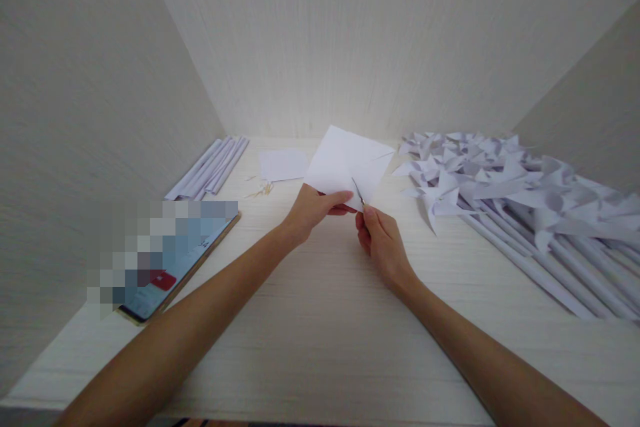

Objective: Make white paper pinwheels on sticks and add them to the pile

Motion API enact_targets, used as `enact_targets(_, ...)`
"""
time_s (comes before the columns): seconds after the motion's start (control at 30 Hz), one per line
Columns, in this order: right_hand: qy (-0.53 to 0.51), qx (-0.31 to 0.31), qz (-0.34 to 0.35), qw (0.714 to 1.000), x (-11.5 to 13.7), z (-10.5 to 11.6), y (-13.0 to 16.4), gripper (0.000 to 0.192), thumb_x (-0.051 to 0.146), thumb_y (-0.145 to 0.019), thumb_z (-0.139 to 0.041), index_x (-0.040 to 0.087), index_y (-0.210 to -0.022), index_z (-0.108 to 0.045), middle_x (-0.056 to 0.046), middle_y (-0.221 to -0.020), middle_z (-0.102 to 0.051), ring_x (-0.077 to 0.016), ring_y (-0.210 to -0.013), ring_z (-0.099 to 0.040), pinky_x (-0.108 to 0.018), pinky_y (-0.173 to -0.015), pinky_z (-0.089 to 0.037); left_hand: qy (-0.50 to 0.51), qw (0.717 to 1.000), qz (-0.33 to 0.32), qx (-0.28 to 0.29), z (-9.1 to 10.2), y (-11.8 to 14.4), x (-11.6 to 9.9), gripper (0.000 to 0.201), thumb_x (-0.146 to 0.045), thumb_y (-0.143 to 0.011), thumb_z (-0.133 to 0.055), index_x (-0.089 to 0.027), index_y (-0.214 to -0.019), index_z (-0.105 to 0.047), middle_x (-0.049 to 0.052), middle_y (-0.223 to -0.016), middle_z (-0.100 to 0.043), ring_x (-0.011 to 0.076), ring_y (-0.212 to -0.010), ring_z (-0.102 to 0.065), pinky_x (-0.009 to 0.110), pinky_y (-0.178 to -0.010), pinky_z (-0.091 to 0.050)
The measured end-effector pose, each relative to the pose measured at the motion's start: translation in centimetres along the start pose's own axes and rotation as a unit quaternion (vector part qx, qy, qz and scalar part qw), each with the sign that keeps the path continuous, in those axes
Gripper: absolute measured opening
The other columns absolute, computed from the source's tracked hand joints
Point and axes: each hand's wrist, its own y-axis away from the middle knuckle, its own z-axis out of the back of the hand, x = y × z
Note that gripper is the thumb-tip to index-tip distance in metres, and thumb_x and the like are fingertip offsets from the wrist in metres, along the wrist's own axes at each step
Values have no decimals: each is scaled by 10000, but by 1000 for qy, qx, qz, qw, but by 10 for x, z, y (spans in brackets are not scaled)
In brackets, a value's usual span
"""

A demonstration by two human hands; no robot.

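Paper square [345, 163], white, sits up off the counter [320, 320] at centre frame, tilted with its far corner toward 12 o'clock and its near edge in your hands. Faint crease lines cross it. Your left hand [313, 208] comes in from 7 o'clock; thumb on top, fingers [343, 199] pressed together underneath, pinching the sheet's near edge. Your right hand [383, 243] comes in from 5 o'clock, just beside the left, fingers curled in tight around small scissors [358, 192]. Only the thin blades show, angled toward 11 o'clock and lying against the paper near its lower edge. Cannot tell if the blades are parted or closed, too small.

At 3 o'clock of your hands, a big heap of white paper pinwheels [465, 170] lies on the counter, their rolled paper sticks [540, 253] running out toward 4 o'clock. At 10 o'clock, a bundle of rolled paper tubes [213, 167] lies against the left wall. Between the tubes and the held sheet, a second flat paper piece [283, 163] rests on the counter, with a small scatter of thin pale bits [261, 190] just beside it at its 7 o'clock. At 8 o'clock, a phone [173, 267] lies flat, screen up, partly blurred out. Pale wood-grain walls [75, 113] box in the counter left, back and right.
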Motion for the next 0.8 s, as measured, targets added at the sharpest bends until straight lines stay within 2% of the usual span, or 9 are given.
enact_targets(0.8,-6,3,3,1000,-1,1,1,422,533,-821,-344,199,-572,-410,67,-431,-292,-72,-379,-252,-214,-370,-184,9,1000,-5,-6,-1,1,-1,124,-105,-558,-670,-101,-671,-618,4,-599,-645,104,-516,-600,207,-505,-504)
